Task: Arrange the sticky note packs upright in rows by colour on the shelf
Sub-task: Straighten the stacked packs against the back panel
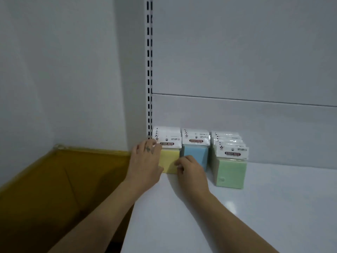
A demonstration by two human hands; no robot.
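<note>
Three rows of sticky note packs stand upright on the white shelf (pixel 237 216), against its back left corner. The yellow row (pixel 169 161) is leftmost, the blue row (pixel 196 154) sits in the middle, and the green row (pixel 230 172) reaches furthest forward on the right. My left hand (pixel 145 161) lies against the left side of the front yellow pack, fingers up at its white header. My right hand (pixel 189 170) touches the same pack's right edge with curled fingertips, in front of the blue row.
An open brown cardboard box (pixel 60 189) stands left of the shelf, below its edge. A slotted white upright (pixel 149 70) runs up the back panel at the shelf's left corner. Bare shelf surface lies in front of and to the right of the rows.
</note>
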